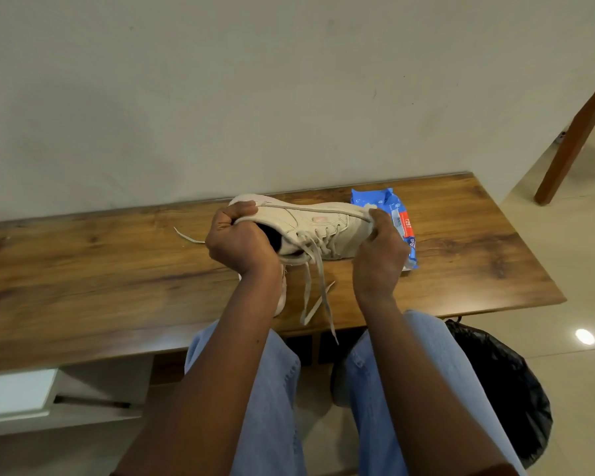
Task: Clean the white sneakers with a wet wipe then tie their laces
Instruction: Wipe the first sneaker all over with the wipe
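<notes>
I hold a white sneaker (323,228) lifted above the wooden table (100,269), lying on its side with the toe to the right. My left hand (236,242) grips its heel and collar. My right hand (378,255) curls around the toe, and a bit of white wet wipe (372,211) shows at its fingertips against the shoe. The untied laces (318,293) hang down past the table's front edge. A second sneaker (282,297) lies on the table, mostly hidden under my left wrist.
A blue pack of wet wipes (401,214) lies on the table behind my right hand. A black bin bag (505,383) sits on the floor at my right. A wooden furniture leg (574,139) stands at the far right, and the wall runs right behind the table.
</notes>
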